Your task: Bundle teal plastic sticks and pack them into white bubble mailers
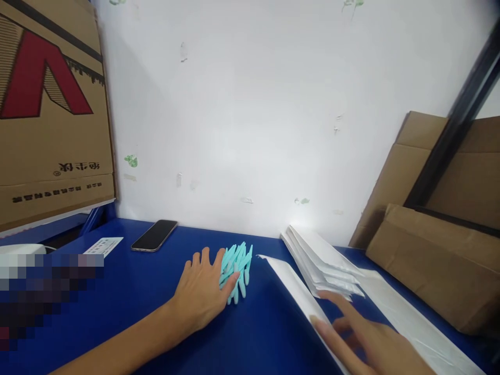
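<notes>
At the far left, a cardboard box [58, 146] stands beside the blue table [136, 297]. A white card [104, 245] and a phone [155, 235] lie toward the far side, clear of your arms. Your left hand [203, 286] is spread wide at the left side of the turquoise sticks [239, 263], its thumb along their near side, perhaps to keep the pile bunched; it doesn't close on them. The pile sits mid-table, between your hands, probably for easy reach. To its right, a white strip [292, 289] slants toward you, and your blurred right hand [367, 333] has its thumb over the strip; you can't tell whether it grips. Just beyond lies a white stack [318, 255], likely laid there to stay handy.
</notes>
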### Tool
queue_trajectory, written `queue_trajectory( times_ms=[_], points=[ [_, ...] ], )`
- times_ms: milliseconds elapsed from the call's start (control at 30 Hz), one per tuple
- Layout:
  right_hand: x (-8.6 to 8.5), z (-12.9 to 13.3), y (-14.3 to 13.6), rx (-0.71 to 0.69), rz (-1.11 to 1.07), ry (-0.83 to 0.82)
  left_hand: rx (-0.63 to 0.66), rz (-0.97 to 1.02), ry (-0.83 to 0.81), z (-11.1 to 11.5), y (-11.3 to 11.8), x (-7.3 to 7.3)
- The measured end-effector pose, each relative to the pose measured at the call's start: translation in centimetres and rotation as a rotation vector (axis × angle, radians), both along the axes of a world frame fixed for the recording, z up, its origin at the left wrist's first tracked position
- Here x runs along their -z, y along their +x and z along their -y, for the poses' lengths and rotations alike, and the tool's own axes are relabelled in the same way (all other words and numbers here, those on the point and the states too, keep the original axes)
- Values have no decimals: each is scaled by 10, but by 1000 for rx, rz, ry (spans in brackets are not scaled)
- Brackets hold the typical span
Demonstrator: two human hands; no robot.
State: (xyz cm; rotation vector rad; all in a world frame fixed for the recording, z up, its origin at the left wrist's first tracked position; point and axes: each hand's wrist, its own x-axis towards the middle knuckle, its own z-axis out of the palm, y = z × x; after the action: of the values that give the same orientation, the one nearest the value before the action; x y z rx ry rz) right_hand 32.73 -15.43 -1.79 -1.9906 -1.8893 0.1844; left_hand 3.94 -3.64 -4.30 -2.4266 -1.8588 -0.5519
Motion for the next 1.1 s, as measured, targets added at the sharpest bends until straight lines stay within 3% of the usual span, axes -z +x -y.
queue_trajectory(
  times_ms=[100, 267, 400, 500, 600, 800, 1100],
  points=[
    [4, -14, -25, 60, 204, 27, 19, -16, -5, 7, 5, 5],
    [13, -39, -50, -4, 437, 114, 64, -24, 17, 9, 7, 6],
    [-6, -59, -69, -90, 462, 79, -15, -123, 58, -3, 0, -13],
    [-26, -82, -81, -161, 408, 32, -90, -164, -27, -15, -11, -25],
    [-36, -111, -93, -168, 394, -57, -122, -156, -62, -26, -23, -27],
    [-33, -162, -122, -199, 346, -292, -99, -123, -124, -36, -31, -18],
    [-36, -176, -148, -246, 200, -654, 26, -160, -74, -22, -18, -6]
  ],
)
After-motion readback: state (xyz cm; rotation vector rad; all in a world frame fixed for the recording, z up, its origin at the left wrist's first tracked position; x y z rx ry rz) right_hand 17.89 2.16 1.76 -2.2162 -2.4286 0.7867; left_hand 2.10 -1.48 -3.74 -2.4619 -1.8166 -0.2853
